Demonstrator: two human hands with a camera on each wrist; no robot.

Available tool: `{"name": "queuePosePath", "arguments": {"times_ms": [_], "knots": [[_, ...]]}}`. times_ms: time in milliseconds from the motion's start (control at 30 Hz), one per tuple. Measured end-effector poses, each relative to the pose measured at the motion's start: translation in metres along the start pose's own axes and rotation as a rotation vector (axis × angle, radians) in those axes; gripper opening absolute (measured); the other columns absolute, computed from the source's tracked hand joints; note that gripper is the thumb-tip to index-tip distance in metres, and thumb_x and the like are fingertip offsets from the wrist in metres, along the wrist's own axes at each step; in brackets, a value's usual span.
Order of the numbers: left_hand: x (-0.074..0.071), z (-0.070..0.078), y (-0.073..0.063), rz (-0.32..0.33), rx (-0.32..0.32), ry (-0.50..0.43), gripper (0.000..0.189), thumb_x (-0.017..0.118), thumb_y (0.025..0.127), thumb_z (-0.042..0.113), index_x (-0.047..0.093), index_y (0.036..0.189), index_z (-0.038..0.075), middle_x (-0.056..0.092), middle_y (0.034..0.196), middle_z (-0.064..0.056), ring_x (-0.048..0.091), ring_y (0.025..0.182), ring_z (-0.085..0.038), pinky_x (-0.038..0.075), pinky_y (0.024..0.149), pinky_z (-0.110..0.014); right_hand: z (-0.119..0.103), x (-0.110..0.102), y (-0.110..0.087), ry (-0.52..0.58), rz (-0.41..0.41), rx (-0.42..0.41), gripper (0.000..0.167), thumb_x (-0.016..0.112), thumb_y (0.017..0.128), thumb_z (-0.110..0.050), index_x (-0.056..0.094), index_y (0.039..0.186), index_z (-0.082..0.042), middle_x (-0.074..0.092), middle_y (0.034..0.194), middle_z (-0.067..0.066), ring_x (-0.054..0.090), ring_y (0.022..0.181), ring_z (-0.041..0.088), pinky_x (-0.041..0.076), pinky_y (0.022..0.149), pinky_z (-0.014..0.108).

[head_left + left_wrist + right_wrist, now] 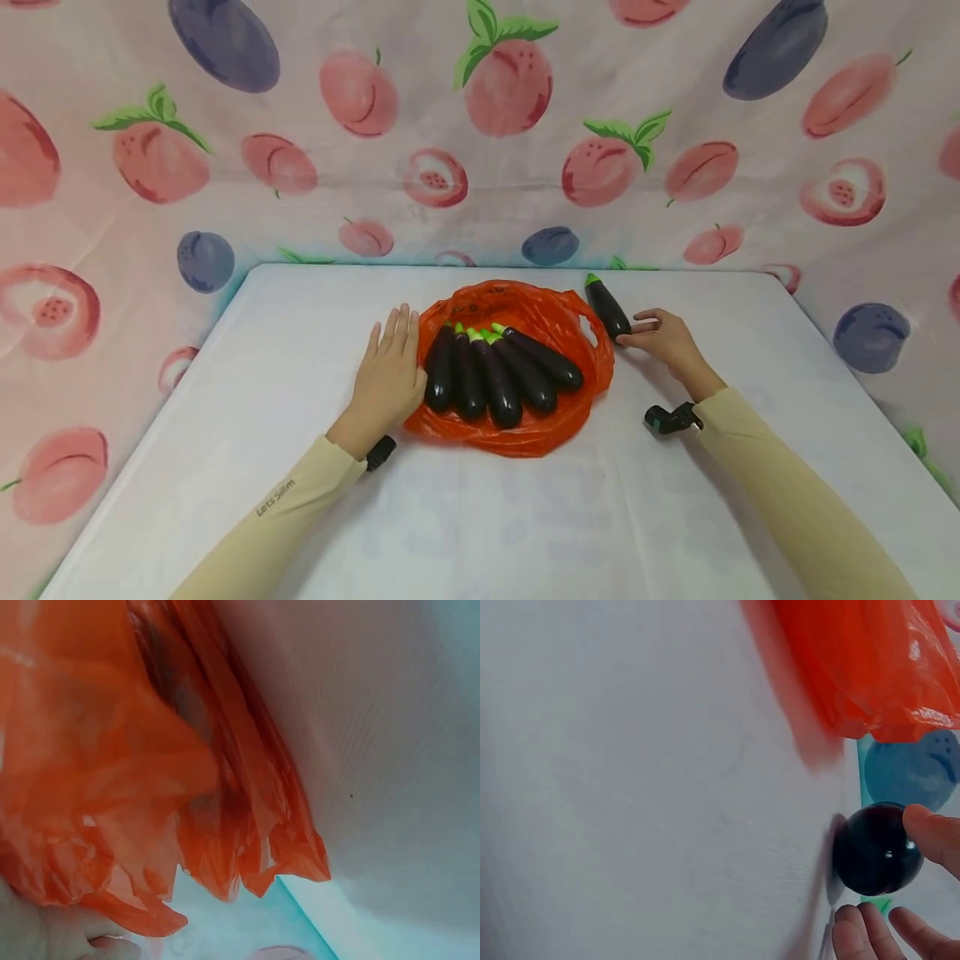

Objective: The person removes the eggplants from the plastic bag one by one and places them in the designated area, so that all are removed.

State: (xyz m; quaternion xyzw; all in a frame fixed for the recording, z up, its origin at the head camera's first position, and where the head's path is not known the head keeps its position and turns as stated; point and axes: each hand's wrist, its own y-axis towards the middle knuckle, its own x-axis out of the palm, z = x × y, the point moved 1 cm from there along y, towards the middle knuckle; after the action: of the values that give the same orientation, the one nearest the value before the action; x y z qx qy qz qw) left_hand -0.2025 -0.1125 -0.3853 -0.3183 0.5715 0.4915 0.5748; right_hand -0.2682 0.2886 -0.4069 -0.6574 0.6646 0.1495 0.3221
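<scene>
Several dark eggplants (501,392) lie fanned out in an orange plastic bag (517,442), their green stem ends toward the far side. My left hand (388,367), fingers straight, rests against the bag's left side. In the left wrist view, fingertips (112,946) show below the crumpled bag (97,772). One more eggplant (606,308) lies on the table just right of the bag, stem end away from me. My right hand (667,337) is at its near end. In the right wrist view, the thumb overlaps this eggplant (874,851), while the other fingers (855,937) spread below it.
A white-covered table (315,308) stretches under everything. Behind it hangs a fruit-printed cloth (450,100). Black wrist cameras sit under the left (381,452) and right sleeves (787,500). The bag's handle loop (588,329) leans near the loose eggplant.
</scene>
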Motion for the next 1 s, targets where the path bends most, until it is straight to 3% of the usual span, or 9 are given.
{"name": "queuePosePath", "arguments": {"times_ms": [233,533,767,1000], "knots": [[-0.001,0.000,-0.002,0.004,-0.006,0.011,0.067,0.043,0.090,0.019,0.018,0.147,-0.007,0.015,0.156,-0.021,0.013,0.146,-0.035,0.009,0.119,-0.051,-0.004,-0.009,-0.009,0.019,-0.007,-0.069,0.071,0.067,0.085,-0.030,0.036,0.139,0.004,0.052,0.132,0.028,0.051,0.120,0.039,0.042,0.102,0.049],[0.000,0.001,-0.001,0.016,-0.010,-0.006,0.067,0.042,0.090,0.019,0.018,0.147,-0.006,0.016,0.156,-0.021,0.013,0.146,-0.034,0.008,0.119,-0.050,-0.016,-0.019,-0.013,0.067,0.010,-0.174,0.076,0.065,0.088,-0.029,0.026,0.147,-0.001,0.040,0.144,0.024,0.040,0.133,0.038,0.037,0.105,0.047],[-0.002,0.003,-0.002,0.007,-0.011,-0.008,0.068,0.043,0.090,0.018,0.016,0.147,-0.006,0.014,0.156,-0.021,0.011,0.146,-0.034,0.008,0.119,-0.050,-0.033,-0.026,-0.028,0.039,0.051,-0.305,0.073,0.065,0.088,-0.027,0.030,0.146,-0.002,0.042,0.143,0.023,0.043,0.130,0.039,0.038,0.100,0.037],[-0.004,0.005,-0.002,0.001,-0.007,-0.023,0.069,0.043,0.090,0.018,0.015,0.148,-0.006,0.013,0.157,-0.021,0.010,0.146,-0.034,0.007,0.119,-0.050,-0.054,-0.031,-0.042,0.031,0.036,-0.338,0.071,0.065,0.088,-0.026,0.032,0.145,-0.001,0.043,0.144,0.022,0.045,0.129,0.038,0.040,0.097,0.031]]}}
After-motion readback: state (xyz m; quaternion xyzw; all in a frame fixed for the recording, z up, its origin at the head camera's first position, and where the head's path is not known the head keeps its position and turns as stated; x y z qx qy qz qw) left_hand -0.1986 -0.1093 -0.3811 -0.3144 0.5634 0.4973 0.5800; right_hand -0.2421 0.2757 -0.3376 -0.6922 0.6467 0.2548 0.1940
